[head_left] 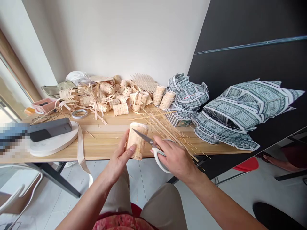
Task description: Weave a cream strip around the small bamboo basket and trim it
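Note:
My left hand [118, 158] grips a small woven bamboo cylinder [136, 143] upright, just off the front edge of the wooden table [100, 148]. My right hand [176, 156] holds white-handled scissors [157, 153]. Their closed-looking steel blades [142, 137] reach across to the cylinder's upper rim and appear to touch it. Loose thin bamboo strips [165, 127] fan out on the table just behind my right hand. The fingers hide part of the cylinder's lower side.
A heap of small woven bamboo baskets [107, 99] fills the table's back. Green-and-white patterned paper pieces [244, 111] lie at the right. A tape roll [79, 113], a dark slab on a white round board [51, 137], and a pink box [43, 105] stand at the left. My knees lie below.

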`<state>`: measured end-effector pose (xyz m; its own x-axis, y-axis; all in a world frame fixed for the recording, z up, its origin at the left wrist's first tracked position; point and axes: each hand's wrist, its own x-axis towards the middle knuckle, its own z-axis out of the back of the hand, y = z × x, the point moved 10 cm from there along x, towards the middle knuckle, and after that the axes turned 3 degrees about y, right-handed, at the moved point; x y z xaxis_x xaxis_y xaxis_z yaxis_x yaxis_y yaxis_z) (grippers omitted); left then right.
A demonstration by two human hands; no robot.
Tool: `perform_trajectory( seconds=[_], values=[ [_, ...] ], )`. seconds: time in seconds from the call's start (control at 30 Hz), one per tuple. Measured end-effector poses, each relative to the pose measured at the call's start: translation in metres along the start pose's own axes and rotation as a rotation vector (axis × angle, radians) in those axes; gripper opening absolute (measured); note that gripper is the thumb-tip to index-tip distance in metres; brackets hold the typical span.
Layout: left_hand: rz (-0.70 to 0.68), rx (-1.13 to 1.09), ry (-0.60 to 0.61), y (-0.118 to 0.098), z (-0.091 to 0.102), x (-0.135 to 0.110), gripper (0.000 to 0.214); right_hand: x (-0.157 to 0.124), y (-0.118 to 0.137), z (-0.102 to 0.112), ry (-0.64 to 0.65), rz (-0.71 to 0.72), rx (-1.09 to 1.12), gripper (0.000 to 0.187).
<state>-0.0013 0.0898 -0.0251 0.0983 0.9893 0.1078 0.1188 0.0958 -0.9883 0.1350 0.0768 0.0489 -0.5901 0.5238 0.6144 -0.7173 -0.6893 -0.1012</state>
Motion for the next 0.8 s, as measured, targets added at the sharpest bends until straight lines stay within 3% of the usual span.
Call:
perform_trajectory(
  seconds=[0.1,0.3,0.57,0.8],
  values=[
    [0.028,-0.16,0.004,0.005,-0.002,0.002,0.062,-0.001,-0.009,0.011,-0.041,-0.082,0.077,0.024],
    [0.042,-0.333,-0.016,0.005,-0.002,0.003,0.057,-0.01,-0.012,0.018,-0.052,-0.056,-0.099,0.023],
    [-0.056,-0.172,-0.099,-0.005,0.009,0.001,0.059,-0.013,-0.015,0.022,-0.027,-0.006,-0.201,0.028],
    [-0.043,-0.13,-0.054,-0.011,0.004,-0.001,0.062,-0.013,-0.016,0.024,-0.04,-0.046,-0.126,0.024]
  ],
)
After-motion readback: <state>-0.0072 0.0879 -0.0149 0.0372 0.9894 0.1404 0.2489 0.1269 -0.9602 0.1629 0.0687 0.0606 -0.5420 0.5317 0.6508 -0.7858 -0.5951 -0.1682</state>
